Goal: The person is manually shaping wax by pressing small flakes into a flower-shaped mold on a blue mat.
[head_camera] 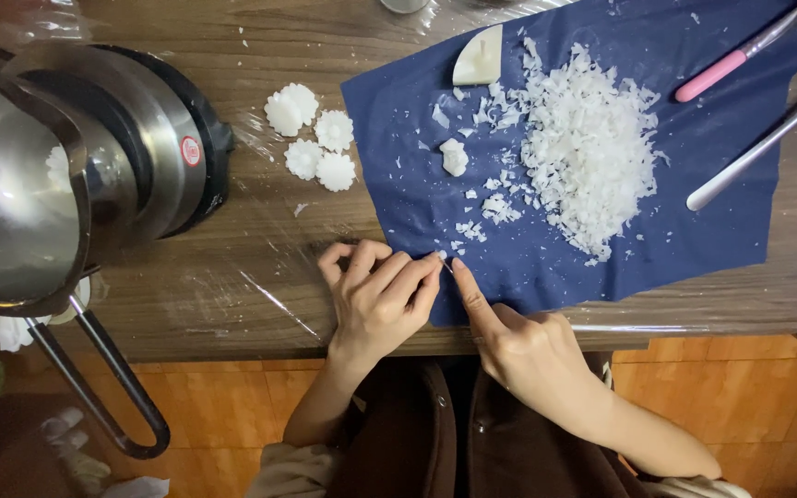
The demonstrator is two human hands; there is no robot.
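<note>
A dark blue cloth (pixel 694 212) lies on the wooden table (pixel 232 286) with a heap of white wax flakes (pixel 583 152) on it. My left hand (pixel 380 300) rests at the cloth's near left corner, its fingertips pinching at a tiny white flake on the edge. Beside it, my right hand (pixel 523 341) has its index finger stretched out, pressing on the cloth's near edge. A small white wax lump (pixel 454 157) and a pale wedge-shaped wax piece (pixel 479 57) lie further back on the cloth.
Several white flower-shaped wax pieces (pixel 311 138) sit on the plastic-wrapped table left of the cloth. A steel pot with a long handle (pixel 20 194) stands on a black base at the left. A pink-handled tool (pixel 726 65) and a metal utensil (pixel 758 143) lie at the right.
</note>
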